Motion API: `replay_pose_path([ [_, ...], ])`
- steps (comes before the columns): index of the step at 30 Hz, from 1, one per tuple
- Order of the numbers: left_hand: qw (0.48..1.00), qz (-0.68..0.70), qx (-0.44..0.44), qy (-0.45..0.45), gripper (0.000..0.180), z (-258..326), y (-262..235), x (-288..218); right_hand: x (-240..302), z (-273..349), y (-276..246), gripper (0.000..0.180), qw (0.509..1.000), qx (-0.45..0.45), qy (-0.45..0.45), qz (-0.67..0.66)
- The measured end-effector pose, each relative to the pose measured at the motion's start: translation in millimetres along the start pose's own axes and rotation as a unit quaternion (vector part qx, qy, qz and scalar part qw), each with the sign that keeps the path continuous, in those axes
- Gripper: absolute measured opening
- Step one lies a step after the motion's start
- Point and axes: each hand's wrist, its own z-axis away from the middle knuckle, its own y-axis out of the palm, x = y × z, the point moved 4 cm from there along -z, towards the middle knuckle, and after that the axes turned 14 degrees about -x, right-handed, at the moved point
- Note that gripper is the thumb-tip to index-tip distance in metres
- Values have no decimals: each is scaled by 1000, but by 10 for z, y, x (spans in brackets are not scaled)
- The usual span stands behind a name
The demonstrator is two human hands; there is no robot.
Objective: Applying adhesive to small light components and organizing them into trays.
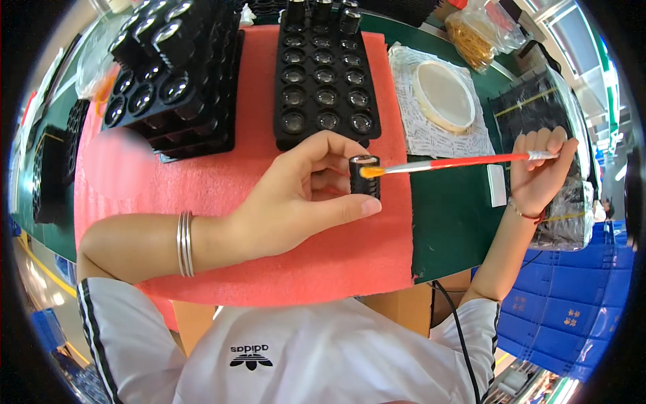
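Between the thumb and fingers of my left hand (296, 192) is a small black ribbed cylinder (364, 185), held upright over the pink foam mat (269, 269). My right hand (544, 168), off to the right, is closed round the end of a paintbrush (464, 161) with a red handle. The brush lies nearly level, and its yellowish bristles appear at the cylinder's top rim; whether they touch it I cannot tell. Just beyond my left hand is a black tray (279, 101) with rows of round pockets, several black cylinders standing at its far end.
Stacked black trays (229, 128) with cylinders on top stand at the left. On a printed sheet (417, 138) at the right rests a round shallow dish (444, 97). Beyond it are a plastic bag of yellow bands (471, 40) and wrapped black trays (531, 101). Blue crates (558, 303) stand lower right.
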Motion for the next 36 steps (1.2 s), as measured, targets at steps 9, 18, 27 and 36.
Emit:
replay_pose_path([
  [9, 999, 17, -13, 35, 39, -43, -25, 66, 66, 27, -19, 37, 999, -8, -20, 41],
  [18, 999, 40, -3, -1, 33, -22, -34, 20, 53, -33, -46, 35, 995, 6, -46, 88],
  [27, 998, 61, 16, -11, 40, -16, -34, 20, 36, -61, -99, 35, 998, -26, -31, 52],
  [36, 998, 49, 31, 11, 38, 0, -20, 24, -9, -107, -123, 36, 999, -25, 3, 20],
])
